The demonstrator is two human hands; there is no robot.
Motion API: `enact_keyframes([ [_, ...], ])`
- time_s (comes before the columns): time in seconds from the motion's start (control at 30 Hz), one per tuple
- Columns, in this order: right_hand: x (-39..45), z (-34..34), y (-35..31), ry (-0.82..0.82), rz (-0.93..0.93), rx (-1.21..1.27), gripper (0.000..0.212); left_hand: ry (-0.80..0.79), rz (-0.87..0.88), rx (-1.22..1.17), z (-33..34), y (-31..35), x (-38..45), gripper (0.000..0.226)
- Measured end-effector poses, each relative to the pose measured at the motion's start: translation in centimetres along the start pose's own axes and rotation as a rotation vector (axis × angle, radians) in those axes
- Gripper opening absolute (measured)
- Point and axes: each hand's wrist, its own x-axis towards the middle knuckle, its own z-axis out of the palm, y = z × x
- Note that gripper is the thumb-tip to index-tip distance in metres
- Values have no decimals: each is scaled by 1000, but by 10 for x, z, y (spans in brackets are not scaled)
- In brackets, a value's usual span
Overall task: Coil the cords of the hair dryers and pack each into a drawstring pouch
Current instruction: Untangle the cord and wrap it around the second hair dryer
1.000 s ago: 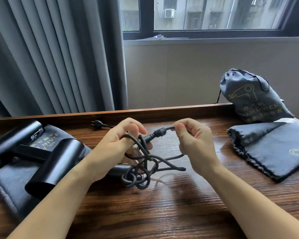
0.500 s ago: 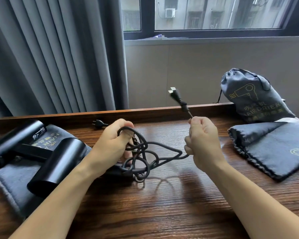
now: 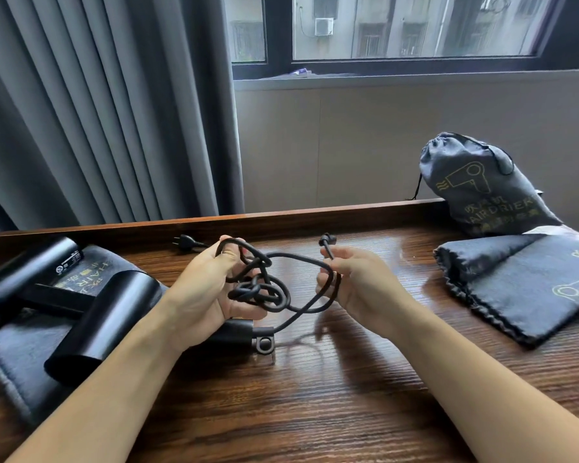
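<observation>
The right hand (image 3: pixel 355 282), pinching the cord (image 3: pixel 301 259) below its plug (image 3: pixel 326 240), has dropped nearer the left hand (image 3: pixel 211 289), which grips the tangled loops.

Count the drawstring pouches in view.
3: a filled pouch standing at the far right, a flat pouch lying before it, and a left pouch under the hair dryers. More may be hidden.

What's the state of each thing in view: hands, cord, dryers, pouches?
left hand: grips tangled cord loops
right hand: pinches cord near plug end
cord: tangled, not coiled
near hair dryer: lying on flat pouch, unpacked
far hair dryer: lying, unpacked
spare plug: on table, unplugged
filled pouch: cinched, leaning on the wall
empty pouch: flat, mouth open
</observation>
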Motion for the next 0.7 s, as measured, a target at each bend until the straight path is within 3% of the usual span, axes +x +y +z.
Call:
enact_keyframes([
  [0.07, -1, -1, 0, -49, 20, -25, 28, -3, -24, -90, 0, -1, 0, 29],
  [0.23, -2, -5, 0, 21, -13, -131, 33, 4, -85, -201, 1, 1, -3, 27],
  [0.33, -10, -3, 0, 212, -363, -495, 22, -11, -73, -237, 4, 5, -5, 25],
  [0.4, -19, -2, -3, 288, -646, -555, 27, -32, -55, -242, 3, 6, -6, 25],
  [0.47, -30, 1, -5, 183, -733, -527, 44, -43, -35, -241, 2, 5, -6, 26],
  [0.6, -41, 6, -11, -235, -434, -636, 33, -45, 32, -279, 1, 3, -3, 26],
  [0.63, -41, 6, -10, -256, -407, -674, 30, -52, 54, -300, 1, 3, -2, 25],
  [0.7, -41, 8, -5, -149, -529, -619, 29, -91, 100, -315, -1, 2, -1, 22],
])
